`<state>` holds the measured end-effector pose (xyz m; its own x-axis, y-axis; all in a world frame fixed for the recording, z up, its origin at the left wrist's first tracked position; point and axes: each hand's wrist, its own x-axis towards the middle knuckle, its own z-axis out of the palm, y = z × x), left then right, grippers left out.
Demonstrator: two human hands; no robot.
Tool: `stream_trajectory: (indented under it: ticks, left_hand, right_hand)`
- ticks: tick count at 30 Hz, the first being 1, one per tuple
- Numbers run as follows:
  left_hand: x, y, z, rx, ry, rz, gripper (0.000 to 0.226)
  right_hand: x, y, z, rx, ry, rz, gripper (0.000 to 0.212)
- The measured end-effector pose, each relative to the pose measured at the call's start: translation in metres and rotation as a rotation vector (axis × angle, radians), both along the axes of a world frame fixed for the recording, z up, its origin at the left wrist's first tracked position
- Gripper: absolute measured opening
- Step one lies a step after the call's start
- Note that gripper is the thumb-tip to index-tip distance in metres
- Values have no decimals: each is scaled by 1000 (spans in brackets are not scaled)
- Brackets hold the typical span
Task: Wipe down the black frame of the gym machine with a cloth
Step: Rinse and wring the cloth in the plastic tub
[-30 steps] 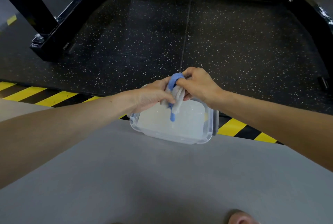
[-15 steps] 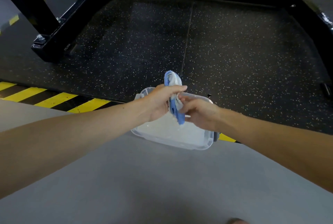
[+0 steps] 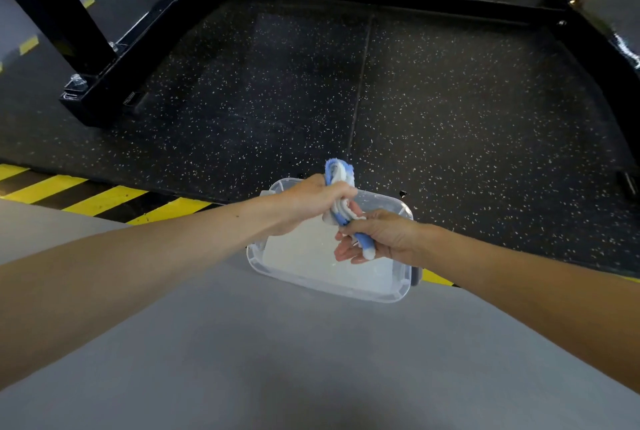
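Nearest is the grey floor, and on it, at the edge of the yellow-and-black stripe, sits a clear tub with what looks like cloudy water in it. Both hands are above the tub with the cloth twisted into a rope between them. The left hand is a closed fist round the upper part, with a blue-and-white loop sticking out above the knuckles. The right hand is lower, its thumb and forefinger pinching the bottom end while the other fingers lie looser beneath it.

Beyond the stripe is the speckled mat, and round it the black frame: a base rail and upright on the left, a rail across the back, another down the right. All of it is well apart from the hands.

This looks like the wringing step — getting the cloth ready, with the wiping itself not yet begun. Next, I judge, the twist must be let out and the cloth opened or folded into a flat pad held in one hand. It then has to be carried across the mat to a rail — the left one seems closest — and pressed flat along the metal.
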<state>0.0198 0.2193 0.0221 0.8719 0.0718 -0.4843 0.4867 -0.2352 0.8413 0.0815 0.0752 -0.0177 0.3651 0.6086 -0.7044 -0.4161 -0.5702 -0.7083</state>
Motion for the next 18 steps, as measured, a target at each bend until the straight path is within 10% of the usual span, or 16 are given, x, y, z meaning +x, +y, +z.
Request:
stream_trajectory:
  ticks: [7, 18]
  left_hand:
    - [5, -3, -7, 558, -79, -454, 31]
    - [-5, -4, -29, 909, -158, -710, 35]
  right_hand:
    - [9, 3, 4, -14, 36, -1, 13]
    - [14, -3, 16, 152, 315, 98, 26]
